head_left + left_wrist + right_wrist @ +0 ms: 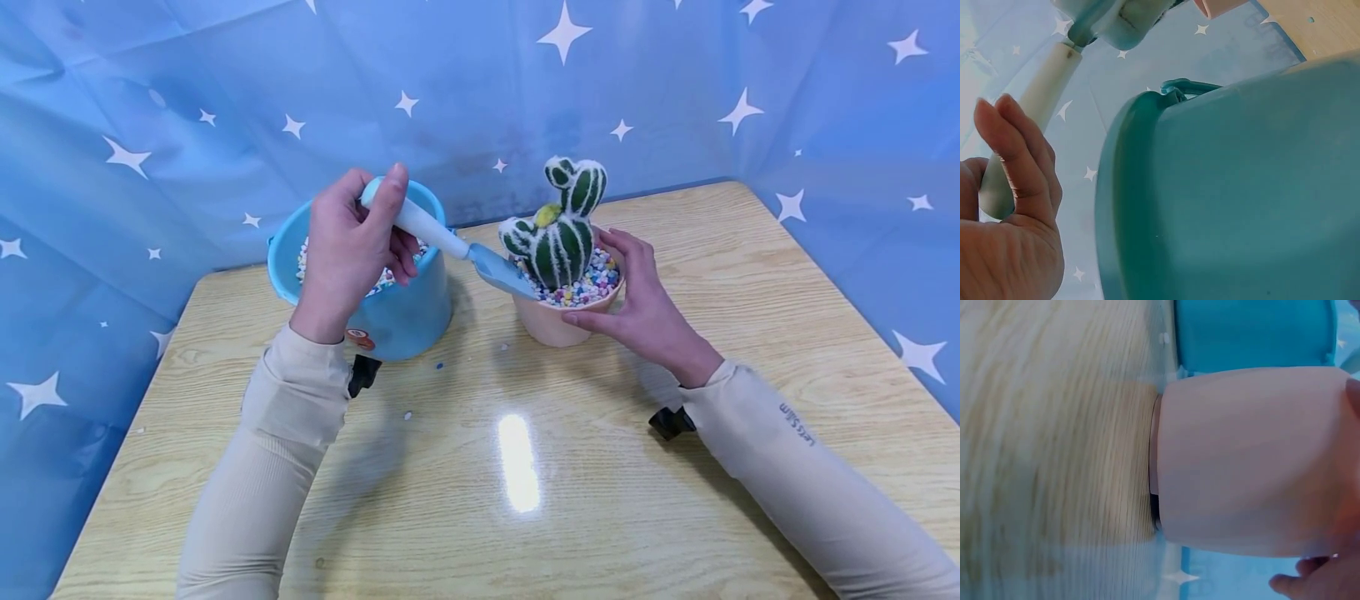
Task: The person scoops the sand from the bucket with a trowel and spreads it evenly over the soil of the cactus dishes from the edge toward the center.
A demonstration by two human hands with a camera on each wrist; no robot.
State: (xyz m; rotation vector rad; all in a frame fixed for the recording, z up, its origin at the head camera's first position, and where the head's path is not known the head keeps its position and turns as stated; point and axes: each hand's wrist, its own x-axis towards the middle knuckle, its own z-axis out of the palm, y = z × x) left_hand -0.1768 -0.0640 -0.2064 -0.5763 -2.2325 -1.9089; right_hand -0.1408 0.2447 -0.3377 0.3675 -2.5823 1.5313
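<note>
My left hand (348, 242) grips the pale handle of a small blue trowel (435, 231) above the bucket. Its scoop slants down to the right, the tip over the near-left rim of a pale pink flowerpot (551, 323). In that pot a green cactus (566, 250) with white fuzzy ridges and a yellow bloom stands among multicoloured pebbles (596, 283). My right hand (637, 300) holds the pot by its right side near the rim, thumb in front. The right wrist view shows the pot wall (1254, 462) up close, with fingertips at its edge.
A blue bucket (408, 321) holding more coloured pebbles stands left of the pot, under my left forearm and hand. A few loose pebbles (407, 415) lie on the wooden table (600, 500). Behind hangs a blue star-patterned cloth (465, 75).
</note>
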